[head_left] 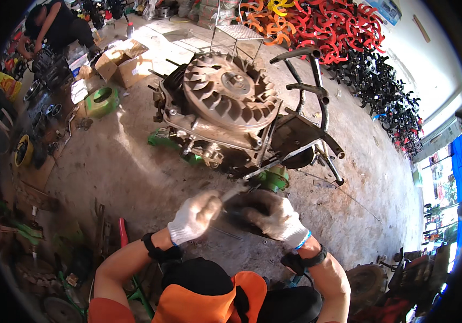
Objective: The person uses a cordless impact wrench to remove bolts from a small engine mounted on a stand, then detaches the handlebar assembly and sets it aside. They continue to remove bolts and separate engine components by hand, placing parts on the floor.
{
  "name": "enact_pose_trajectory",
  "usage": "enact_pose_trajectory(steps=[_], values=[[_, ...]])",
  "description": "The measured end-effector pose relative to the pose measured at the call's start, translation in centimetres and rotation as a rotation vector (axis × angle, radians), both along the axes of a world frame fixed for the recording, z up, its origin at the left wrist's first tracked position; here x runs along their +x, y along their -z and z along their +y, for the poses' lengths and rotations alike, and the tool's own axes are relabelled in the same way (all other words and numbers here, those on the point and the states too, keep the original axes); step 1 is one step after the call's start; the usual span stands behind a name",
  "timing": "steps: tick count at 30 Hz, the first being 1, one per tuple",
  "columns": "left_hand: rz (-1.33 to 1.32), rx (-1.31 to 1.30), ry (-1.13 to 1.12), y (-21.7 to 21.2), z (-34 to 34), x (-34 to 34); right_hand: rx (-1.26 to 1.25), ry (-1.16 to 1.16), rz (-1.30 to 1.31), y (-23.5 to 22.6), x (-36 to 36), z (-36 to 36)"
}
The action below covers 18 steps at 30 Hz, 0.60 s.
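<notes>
My left hand point(196, 215), in a soiled white work glove, is closed around a thin pale stick-like tool point(234, 190); motion blurs it, so its kind is unclear. Close beside it, my right hand point(278, 216), also gloved, grips a dark, blurred part point(246, 209) whose shape I cannot make out. The pale tool reaches toward that part. Just beyond both hands stands a dirty engine point(209, 132) with a large finned flywheel point(231, 89) on top. A green rounded housing point(275, 178) shows beneath the engine, near my right hand.
A tubular metal frame point(321, 102) juts out right of the engine. Farther back are a metal stool point(237, 33), red curved blades point(338, 27) and black blades point(373, 81). At left lie a cardboard box point(129, 70), a green cover point(102, 102) and scattered parts; another person point(56, 27) crouches there.
</notes>
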<state>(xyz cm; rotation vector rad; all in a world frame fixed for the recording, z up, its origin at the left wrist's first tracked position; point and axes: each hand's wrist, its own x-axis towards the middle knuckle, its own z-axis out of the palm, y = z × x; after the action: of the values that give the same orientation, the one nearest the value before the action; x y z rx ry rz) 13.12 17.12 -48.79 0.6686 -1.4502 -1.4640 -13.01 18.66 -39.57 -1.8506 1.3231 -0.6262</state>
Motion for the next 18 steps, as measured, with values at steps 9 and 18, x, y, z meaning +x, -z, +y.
enact_pose_trajectory(steps=[9, 18], values=[[0.109, 0.636, -0.116, 2.8, -1.5, -0.6, 0.052, 0.532, -0.132, 2.1, -0.9, -3.6], [0.481, 0.916, 0.274, 1.4, -1.2, -1.4, 0.115, 0.680, 0.109, 3.3, -0.5, -4.5]])
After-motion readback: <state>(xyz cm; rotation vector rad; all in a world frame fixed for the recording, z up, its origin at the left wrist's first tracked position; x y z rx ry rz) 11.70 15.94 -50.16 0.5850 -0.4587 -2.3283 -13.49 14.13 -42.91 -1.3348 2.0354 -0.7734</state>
